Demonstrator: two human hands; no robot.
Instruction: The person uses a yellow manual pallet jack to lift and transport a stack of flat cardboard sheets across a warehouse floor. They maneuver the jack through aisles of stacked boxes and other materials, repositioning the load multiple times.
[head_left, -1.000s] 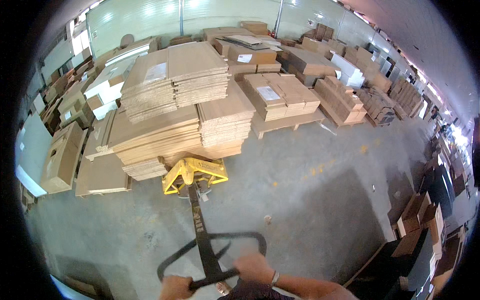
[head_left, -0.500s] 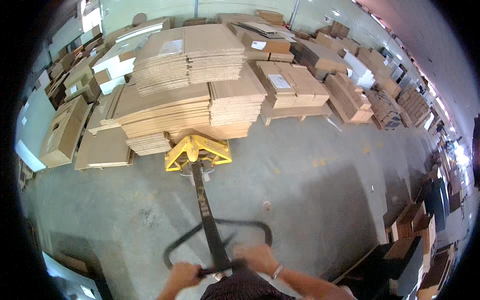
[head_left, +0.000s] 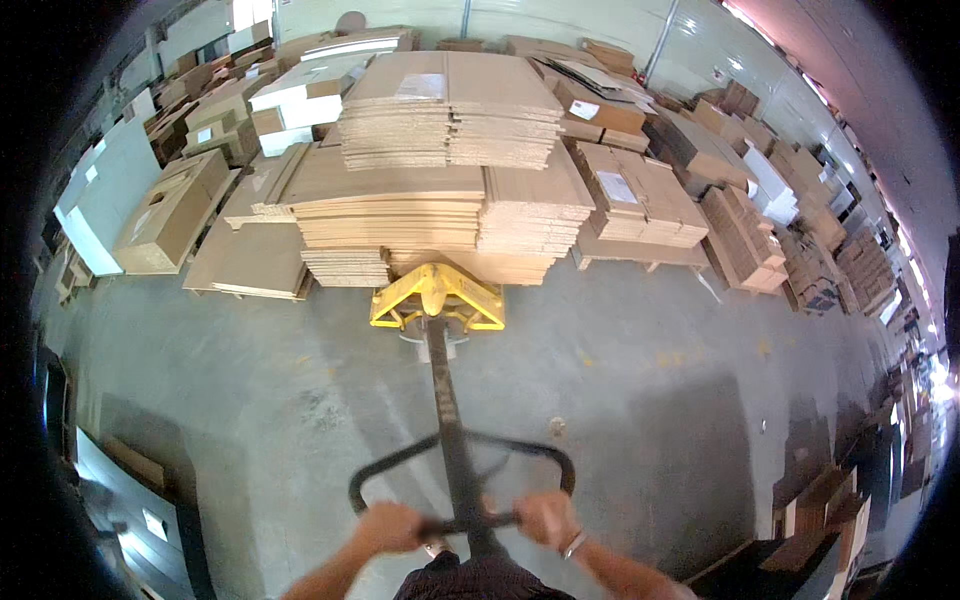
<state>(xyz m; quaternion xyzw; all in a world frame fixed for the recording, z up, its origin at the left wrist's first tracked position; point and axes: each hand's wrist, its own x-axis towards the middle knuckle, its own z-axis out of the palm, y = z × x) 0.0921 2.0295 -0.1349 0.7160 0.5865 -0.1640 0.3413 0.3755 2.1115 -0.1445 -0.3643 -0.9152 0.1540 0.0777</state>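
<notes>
A yellow pallet jack (head_left: 433,290) stands ahead of me at the foot of a large stack of flat brown cardboard (head_left: 400,215). Its dark shaft runs back toward my body and ends in a black loop handle (head_left: 366,468). My left hand (head_left: 390,527) is closed around the left part of the handle's near bar. On the right part of the same bar, my right hand (head_left: 547,518) is closed too, with a band at its wrist. The jack's forks are hidden by the stack.
A pallet with brown cartons (head_left: 640,205) sits right of the stack, and a low pallet of flat boards (head_left: 255,258) to its left. Long brown boxes (head_left: 172,222) lie farther left. Dark panels and boards (head_left: 815,520) stand near right; a pale panel (head_left: 130,520) near left.
The view has swung, so the stack and jack sit farther right in the picture. My right hand is slightly farther from the shaft. Both hands keep hold of the handle.
</notes>
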